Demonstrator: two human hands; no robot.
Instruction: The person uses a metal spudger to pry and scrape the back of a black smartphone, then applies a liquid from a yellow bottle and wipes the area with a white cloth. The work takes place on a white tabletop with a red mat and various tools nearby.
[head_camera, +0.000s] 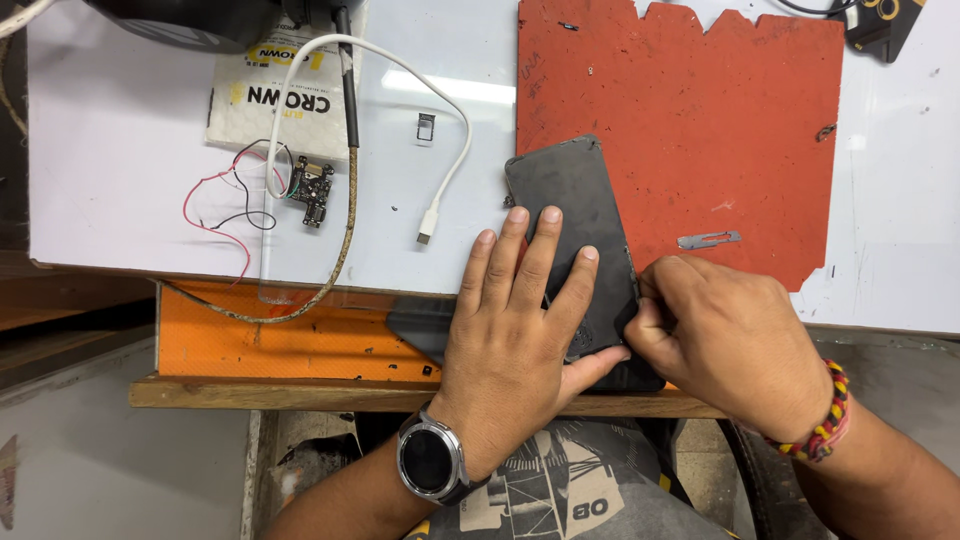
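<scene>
A dark smartphone (572, 190) lies face down at the near edge of a white table (130, 150), partly on a red work mat (700, 110). My left hand (520, 320), with a wristwatch, presses flat on the phone's back, fingers spread. My right hand (725, 335), wearing a beaded bracelet, pinches at the phone's right edge with thumb and fingertips; whether it holds a small tool there is hidden.
A white charging cable (440, 190), a small circuit board with red and black wires (310, 190), a SIM tray (425, 127) and metal tweezers (708, 239) lie on the table. An orange drawer (280, 340) sits below the table edge. A white packet (270, 100) lies at the back.
</scene>
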